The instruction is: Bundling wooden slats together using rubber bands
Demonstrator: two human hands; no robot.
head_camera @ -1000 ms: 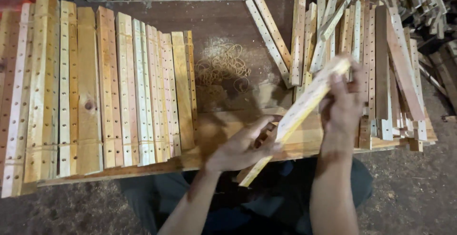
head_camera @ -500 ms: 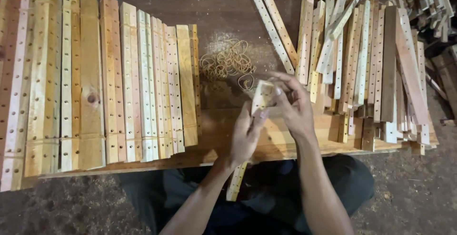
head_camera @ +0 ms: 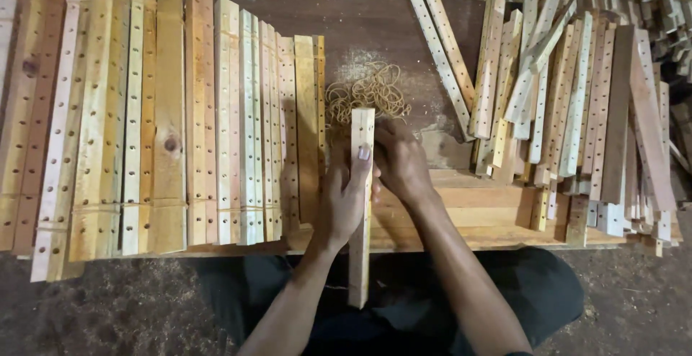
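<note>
I am counting two hands over the desk (head_camera: 375, 24): the left grip (head_camera: 344, 201) and the right grip (head_camera: 401, 161), both closing around one bundle of wooden slats (head_camera: 360, 205); how many slats are making it up I cannot tell. Just beyond the bundle's far end I am seeing one heap of rubber bands (head_camera: 369, 95), too tangled to number. Left of that heap I am making out roughly eleven banded bundles (head_camera: 169, 118) lying side by side. Right of the heap, one loose pile of drilled slats (head_camera: 569, 96) is running to well over twenty pieces.
</note>
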